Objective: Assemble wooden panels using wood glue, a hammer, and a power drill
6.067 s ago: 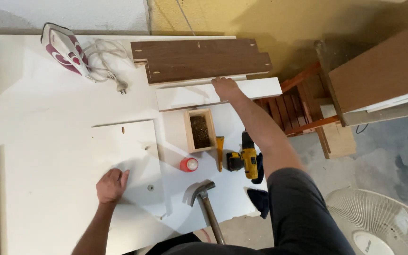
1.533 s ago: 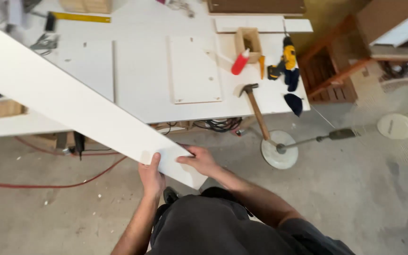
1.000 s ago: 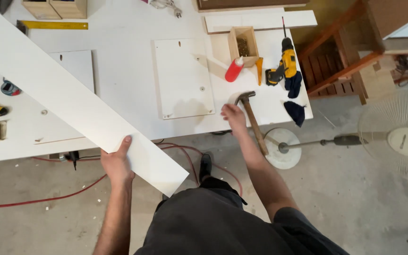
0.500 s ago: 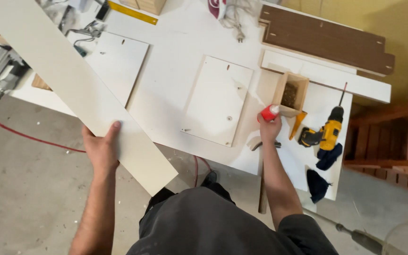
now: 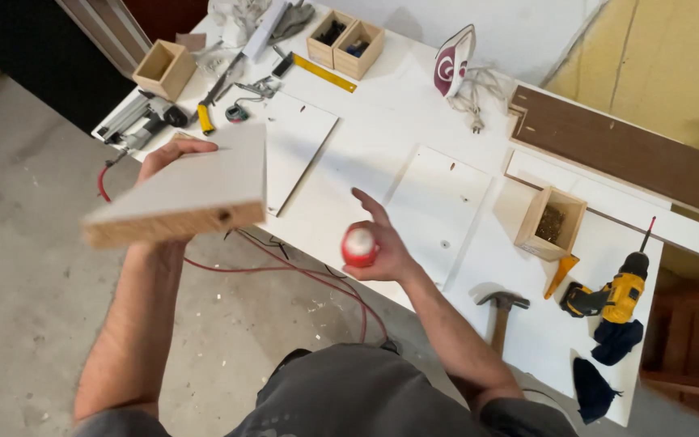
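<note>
My left hand point(image 5: 173, 158) grips a long white board point(image 5: 184, 193) from underneath, fingers curled over its far edge; the raw wooden end with a small hole faces me, and the board is raised above the floor, just off the near edge of the surface point(image 5: 382, 133). My right hand point(image 5: 378, 247) is wrapped around a small red bottle with a white cap point(image 5: 359, 245), forefinger lifted, held in the air over that same near edge. Beyond it, two flat white panels point(image 5: 434, 210) lie on the surface. Further right sit a small open wooden box point(image 5: 550, 223), a hammer point(image 5: 502, 311) and a yellow cordless drill point(image 5: 616, 295). At the far side I see a clothes iron point(image 5: 455, 61), a yellow ruler point(image 5: 324, 73) and dark brown boards point(image 5: 620, 146).
</note>
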